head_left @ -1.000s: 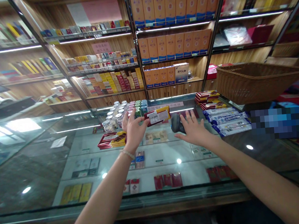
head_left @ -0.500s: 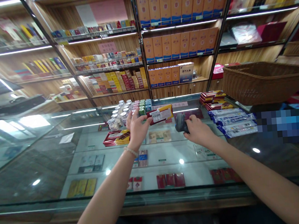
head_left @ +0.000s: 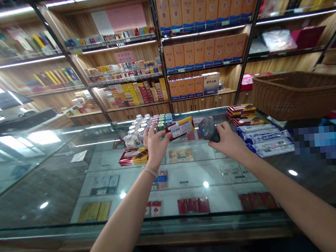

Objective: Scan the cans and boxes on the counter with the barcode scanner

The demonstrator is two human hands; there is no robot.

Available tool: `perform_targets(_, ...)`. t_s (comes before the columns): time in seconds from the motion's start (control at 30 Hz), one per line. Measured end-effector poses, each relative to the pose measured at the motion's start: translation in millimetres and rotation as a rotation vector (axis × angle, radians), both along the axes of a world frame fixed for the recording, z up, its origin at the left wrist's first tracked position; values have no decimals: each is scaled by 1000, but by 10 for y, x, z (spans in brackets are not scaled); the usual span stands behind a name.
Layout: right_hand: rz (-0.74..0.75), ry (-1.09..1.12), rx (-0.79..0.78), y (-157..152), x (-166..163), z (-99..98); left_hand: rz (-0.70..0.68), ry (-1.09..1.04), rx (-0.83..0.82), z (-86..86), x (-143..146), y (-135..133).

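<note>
My left hand [head_left: 158, 144] pinches one end of a red and yellow chocolate bar [head_left: 180, 129] and holds it above the glass counter. Its white barcode label faces me. To the right of the bar, my right hand [head_left: 225, 138] is closed around a dark grey handheld barcode scanner [head_left: 208, 129]. A small blue light shows on the scanner's head, which is apart from the bar. Below and left of my left hand lies a stack of similar chocolate bars [head_left: 133, 156]. Behind that hand stand small clear jars with white lids [head_left: 133, 132] and several coloured tubs [head_left: 162, 120].
More chocolate bars [head_left: 242, 114] and blue-and-white packets [head_left: 266, 138] lie on the right of the glass counter [head_left: 200, 170]. A wicker basket [head_left: 296, 96] stands behind them. Cigarette packs show beneath the glass. Shelves with orange boxes [head_left: 203, 53] line the back wall.
My right hand has turned the scanner, so its head now shows more, with a blue light. The chocolate bar stays in my left hand, slightly more tilted. The view has shifted slightly.
</note>
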State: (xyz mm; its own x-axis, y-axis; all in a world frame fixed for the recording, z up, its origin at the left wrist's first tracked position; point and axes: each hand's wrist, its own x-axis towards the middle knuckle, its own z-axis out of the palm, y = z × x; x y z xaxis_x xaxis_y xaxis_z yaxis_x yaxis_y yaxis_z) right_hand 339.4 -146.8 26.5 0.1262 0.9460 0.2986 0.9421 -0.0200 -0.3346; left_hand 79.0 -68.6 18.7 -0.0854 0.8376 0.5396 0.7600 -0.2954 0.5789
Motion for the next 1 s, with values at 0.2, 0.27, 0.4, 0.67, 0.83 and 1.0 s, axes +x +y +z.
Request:
perform_targets(0.2,212,252,248,-115,-63,48,22,-36,37,1,12,-18)
perform_targets(0.27,274,291,245,-162,-143,40,36,-42,22,11,28,-23)
perform_targets(0.4,384,315,192,-217,-270,13,56,-53,6,26,60,-30)
perform_targets(0.67,419,283,160,-261,-337,23,30,-50,26,8,51,-13)
perform_targets(0.83,423,293,156,-283,-349,38,21,-41,24,17,51,-17)
perform_targets(1.0,426,286,151,-287,-352,44,21,-42,6,17,53,-20)
